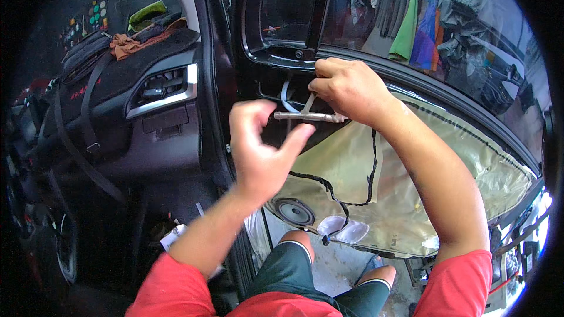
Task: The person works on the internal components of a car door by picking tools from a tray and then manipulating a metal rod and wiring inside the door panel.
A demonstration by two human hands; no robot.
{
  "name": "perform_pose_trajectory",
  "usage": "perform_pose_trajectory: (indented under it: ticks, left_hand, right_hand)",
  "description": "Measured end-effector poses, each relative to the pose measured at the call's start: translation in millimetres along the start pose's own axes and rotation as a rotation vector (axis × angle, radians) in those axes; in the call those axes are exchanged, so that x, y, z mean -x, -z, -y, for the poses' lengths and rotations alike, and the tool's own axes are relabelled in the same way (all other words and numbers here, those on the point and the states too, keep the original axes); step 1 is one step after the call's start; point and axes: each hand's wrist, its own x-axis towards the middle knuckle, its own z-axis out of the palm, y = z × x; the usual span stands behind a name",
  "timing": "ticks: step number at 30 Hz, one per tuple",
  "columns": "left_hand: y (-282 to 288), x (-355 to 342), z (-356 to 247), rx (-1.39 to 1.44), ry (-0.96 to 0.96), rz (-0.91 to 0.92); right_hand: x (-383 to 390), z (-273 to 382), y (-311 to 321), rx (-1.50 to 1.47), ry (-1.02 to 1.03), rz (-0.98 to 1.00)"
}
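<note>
The head view shows a black-framed car door (279, 57) standing open beside a black dashboard (161, 161) with a silver-edged air vent (164, 91). A translucent yellowish plastic sheet (417, 199) covers much of the door's inner face, with a black wiring harness (372, 167) running over it and a round grey speaker (295, 212) low on the near side. A pale curved cable (285, 95) hangs just left of the silver metal T-shaped tool (294, 115), and the right forearm crosses in front of the sheet, hiding part of it. The tool is at the door's upper front corner, its crossbar lying nearly level from left to right and its stem slanting up and slightly right into the right hand (352, 91), whose fingers are closed around the stem, hiding its tip. The left hand (258, 149), slightly blurred, has thumb and fingers spread wide around the crossbar's left end; whether they touch it I cannot tell. The window's lower edge passes close by the right hand, while more room opens below the crossbar, toward the speaker.
</note>
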Motion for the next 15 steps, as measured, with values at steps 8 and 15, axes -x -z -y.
perform_pose_trajectory:
  ticks: [8, 15]
  left_hand:
    - [-52, -1, -23, 1.154, 1.014, 0.033]
    - [-58, -2, -16, 0.955, 0.682, 0.165]
  right_hand:
    - [-1, 1, -7, -0.049, -0.033, -0.036]
    - [3, -2, -7, -0.086, -0.054, -0.012]
